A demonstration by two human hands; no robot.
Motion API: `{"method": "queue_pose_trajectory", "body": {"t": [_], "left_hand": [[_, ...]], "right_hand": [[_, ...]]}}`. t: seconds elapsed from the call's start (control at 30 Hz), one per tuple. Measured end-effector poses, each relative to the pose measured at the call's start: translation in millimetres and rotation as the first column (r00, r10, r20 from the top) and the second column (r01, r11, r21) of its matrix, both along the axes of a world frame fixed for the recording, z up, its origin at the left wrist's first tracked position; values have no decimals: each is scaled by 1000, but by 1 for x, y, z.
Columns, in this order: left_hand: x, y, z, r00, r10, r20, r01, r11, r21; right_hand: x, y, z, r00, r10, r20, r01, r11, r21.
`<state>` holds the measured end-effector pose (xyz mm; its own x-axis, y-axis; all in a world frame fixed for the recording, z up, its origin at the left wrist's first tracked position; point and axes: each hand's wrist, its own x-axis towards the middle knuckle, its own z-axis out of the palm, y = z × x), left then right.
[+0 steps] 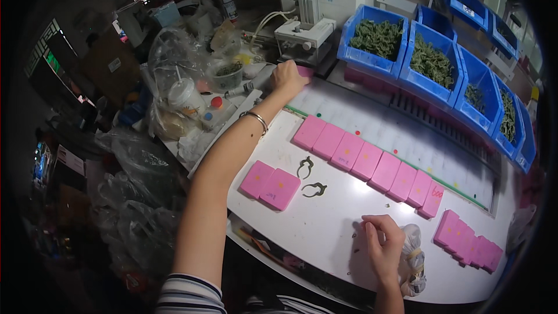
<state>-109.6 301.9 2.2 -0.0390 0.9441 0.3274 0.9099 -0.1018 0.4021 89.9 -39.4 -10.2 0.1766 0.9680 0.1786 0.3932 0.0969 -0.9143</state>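
Beyond the left end of the row of pink blocks (368,161), the left hand (288,77) grips another pink block (305,72). On the row's near side, the right hand (383,241) curls beside a tied bag (413,263); whether it's holding anything, I can't tell.

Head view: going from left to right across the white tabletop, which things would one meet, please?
Two pink blocks, lower dark clip, right hand, tied bag, overlapping pink blocks at far right.

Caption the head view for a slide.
Left hand at a pink rectangular block, right hand beside a bundled whitish plastic bag.
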Motion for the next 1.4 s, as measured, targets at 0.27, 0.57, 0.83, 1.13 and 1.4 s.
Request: {"method": "queue_pose_trajectory", "body": {"t": [0.27, 0.57, 0.83, 1.13, 1.4], "left_hand": [[-10, -34, -4, 951, -33, -308, 162, 900, 404], [-14, -205, -8, 868, -389, -310, 316, 912, -262], [-8, -193, -10, 834, -544, 94, 547, 793, -269], [-8, -221, -11, 697, -485, 529, 526, 846, 84], [-3, -270, 3, 115, 83, 990, 743, 655, -141]], "right_hand": [[-3, 3, -3, 999, 34, 32, -34, 999, -6], [-38, -16, 7, 983, 173, 59, -170, 984, -53], [-87, -53, -31, 682, 549, 484, -533, 826, -185], [-93, -59, -75, 712, 595, 374, -500, 803, -324], [-100, -61, -94, 742, 649, 168, -560, 737, -377]]}}
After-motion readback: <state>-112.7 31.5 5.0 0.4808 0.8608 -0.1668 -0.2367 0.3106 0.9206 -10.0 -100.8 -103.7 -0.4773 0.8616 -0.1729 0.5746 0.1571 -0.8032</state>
